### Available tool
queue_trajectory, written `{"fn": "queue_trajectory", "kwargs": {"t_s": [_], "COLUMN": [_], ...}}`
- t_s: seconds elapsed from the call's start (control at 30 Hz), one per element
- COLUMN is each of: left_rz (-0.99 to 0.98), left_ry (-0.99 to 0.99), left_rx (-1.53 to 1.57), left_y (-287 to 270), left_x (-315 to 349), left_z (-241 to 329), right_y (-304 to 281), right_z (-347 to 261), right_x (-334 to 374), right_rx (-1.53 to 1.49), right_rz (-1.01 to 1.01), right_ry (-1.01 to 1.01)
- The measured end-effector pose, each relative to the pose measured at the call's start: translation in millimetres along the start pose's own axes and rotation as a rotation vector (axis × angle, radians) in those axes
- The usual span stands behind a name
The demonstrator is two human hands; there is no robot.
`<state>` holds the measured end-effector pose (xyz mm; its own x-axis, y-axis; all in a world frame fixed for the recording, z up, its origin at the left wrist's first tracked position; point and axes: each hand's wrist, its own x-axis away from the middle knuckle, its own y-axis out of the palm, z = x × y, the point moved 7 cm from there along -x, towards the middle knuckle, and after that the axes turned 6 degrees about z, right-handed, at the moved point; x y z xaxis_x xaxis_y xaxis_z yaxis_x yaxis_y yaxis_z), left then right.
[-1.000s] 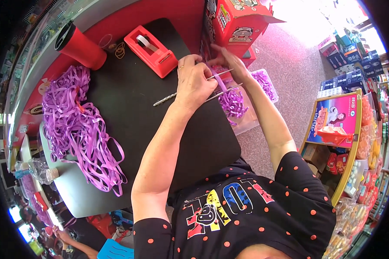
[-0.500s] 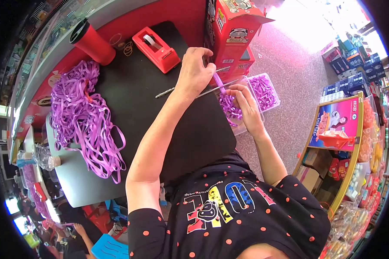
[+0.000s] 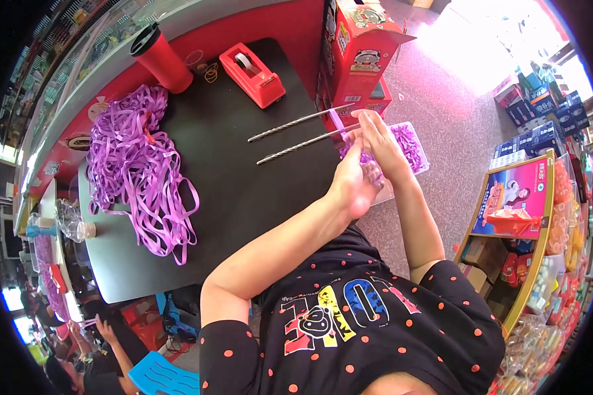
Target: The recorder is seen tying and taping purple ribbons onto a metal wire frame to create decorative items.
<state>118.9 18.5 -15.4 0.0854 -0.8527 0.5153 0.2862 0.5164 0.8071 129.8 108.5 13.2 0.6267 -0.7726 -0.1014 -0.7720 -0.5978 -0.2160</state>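
Two long drill bits with spiral shafts, the far one (image 3: 290, 128) and the near one (image 3: 298, 153), stick out side by side over the black tabletop. A flat purple ribbon (image 3: 337, 120) spans between them near their right part. My left hand (image 3: 352, 181) is curled below the near bit, its thumb up beside the ribbon. Against it, my right hand (image 3: 381, 141) has its fingers pressed together at the bits' right ends. Both hands close on the ribbon there, though the fingers partly hide it. A tangled heap of purple ribbon (image 3: 135, 158) lies on the table's left side.
Beyond the bits stand a red tape dispenser (image 3: 252, 74), a red tumbler (image 3: 165, 62) and a tall red carton (image 3: 362, 66). A clear tub of short purple ribbon pieces (image 3: 412, 148) is right of my hands. A display shelf (image 3: 514, 191) stands farther right; another person's arm (image 3: 115, 345) shows lower left.
My left hand has come off the far drill bit and moved down and right to meet my right hand. My right hand has risen slightly. More of both bits now shows.
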Motion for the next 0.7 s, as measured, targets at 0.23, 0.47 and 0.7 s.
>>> {"fn": "queue_trajectory", "kwargs": {"t_s": [0.23, 0.47, 0.7], "left_rz": [-0.043, -0.163, -0.071], "left_ry": [0.145, 0.214, 0.191], "left_rx": [0.280, 0.237, 0.192], "left_y": [18, 11, 2], "left_x": [-2, 1, -4], "left_z": [18, 18, 11], "right_y": [-2, -6, 16], "right_z": [4, -3, -94], "right_x": [6, -1, -44], "right_rx": [-0.100, -0.087, 0.360], "right_rz": [0.047, 0.016, 0.121], "right_ry": [0.165, 0.236, -0.274]}}
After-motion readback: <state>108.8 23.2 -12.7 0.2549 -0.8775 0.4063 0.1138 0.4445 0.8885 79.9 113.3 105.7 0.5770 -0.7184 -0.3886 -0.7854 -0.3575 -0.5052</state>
